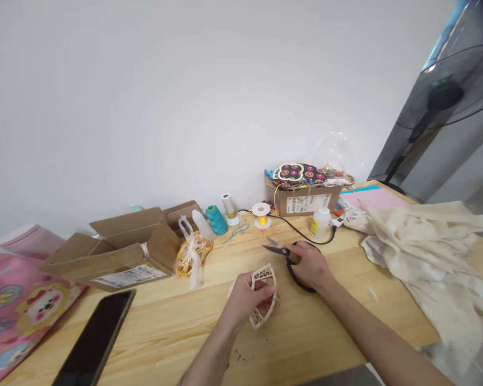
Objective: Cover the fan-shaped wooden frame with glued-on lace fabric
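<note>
My left hand (pixel 253 296) is closed on a pale, curved openwork frame (pixel 263 274) with a lattice pattern, its thumb lying across the middle. Part of the frame is hidden by the fingers. To the right, my right hand (pixel 309 264) grips black-handled scissors (pixel 280 250), whose blades point left and stand a little apart. A gap separates the blades from the frame. Small dark bits (pixel 238 355) lie on the wooden table (pixel 177 332) below the left hand.
Behind the hands stand a teal thread cone (pixel 217 220), a yellow thread spool (pixel 261 215), a white bottle (pixel 321 222) and a filled cardboard box (pixel 306 200). An open box (pixel 121 257) and a phone (pixel 94 340) lie left. Cream cloth (pixel 414 241) covers the right side.
</note>
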A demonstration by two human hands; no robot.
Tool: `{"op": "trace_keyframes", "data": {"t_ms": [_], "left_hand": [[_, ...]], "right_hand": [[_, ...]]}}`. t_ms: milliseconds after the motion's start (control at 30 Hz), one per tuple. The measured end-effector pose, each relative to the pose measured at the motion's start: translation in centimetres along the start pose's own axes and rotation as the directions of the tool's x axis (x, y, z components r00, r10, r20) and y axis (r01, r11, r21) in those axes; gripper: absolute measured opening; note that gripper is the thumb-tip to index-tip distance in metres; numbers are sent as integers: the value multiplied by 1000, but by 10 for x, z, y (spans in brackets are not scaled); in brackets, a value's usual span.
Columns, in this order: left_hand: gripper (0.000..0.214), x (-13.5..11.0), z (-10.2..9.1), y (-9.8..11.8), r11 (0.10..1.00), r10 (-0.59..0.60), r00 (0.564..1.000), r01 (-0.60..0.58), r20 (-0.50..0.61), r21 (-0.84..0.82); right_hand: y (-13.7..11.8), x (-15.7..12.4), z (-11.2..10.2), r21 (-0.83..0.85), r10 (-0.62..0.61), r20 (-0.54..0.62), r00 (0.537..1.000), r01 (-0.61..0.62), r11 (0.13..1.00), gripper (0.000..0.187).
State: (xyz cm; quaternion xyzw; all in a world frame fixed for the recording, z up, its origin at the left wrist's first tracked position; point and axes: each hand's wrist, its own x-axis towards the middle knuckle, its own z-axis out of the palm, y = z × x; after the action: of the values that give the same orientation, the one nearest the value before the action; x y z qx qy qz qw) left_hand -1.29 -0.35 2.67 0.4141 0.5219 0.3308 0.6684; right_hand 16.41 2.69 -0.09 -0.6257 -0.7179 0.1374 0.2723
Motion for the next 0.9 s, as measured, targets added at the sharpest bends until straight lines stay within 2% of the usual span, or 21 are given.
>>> {"op": "trace_keyframes", "data": {"t_ms": [67, 167, 267, 333, 500, 900], "left_hand": [[38, -2, -1, 1, 1000, 2, 1000, -3, -15, -14], [39, -1, -3, 5, 999, 3, 997, -7, -77, -50], [29, 0, -2, 6, 1000, 3, 997, -4, -75, -22], [21, 1, 0, 6, 999, 34, 996, -32, -86, 23], [10, 2, 4, 3, 984, 137, 985, -123, -105, 130], [21, 2, 2, 4, 994, 93, 994, -89, -53, 63]], "right_hand": [[2, 1, -1, 36, 2, -15, 1000, -2, 999, 33], [2, -1, -2, 153, -113, -49, 992, 119, 981, 33], [-2, -4, -3, 206, -245, -38, 969, 248, 947, 34], [-4, -5, -3, 187, -289, -11, 957, 286, 940, 34], [-5, -6, 0, 137, -274, 21, 962, 269, 953, 35], [-5, -6, 0, 179, -253, 34, 967, 243, 953, 36]]}}
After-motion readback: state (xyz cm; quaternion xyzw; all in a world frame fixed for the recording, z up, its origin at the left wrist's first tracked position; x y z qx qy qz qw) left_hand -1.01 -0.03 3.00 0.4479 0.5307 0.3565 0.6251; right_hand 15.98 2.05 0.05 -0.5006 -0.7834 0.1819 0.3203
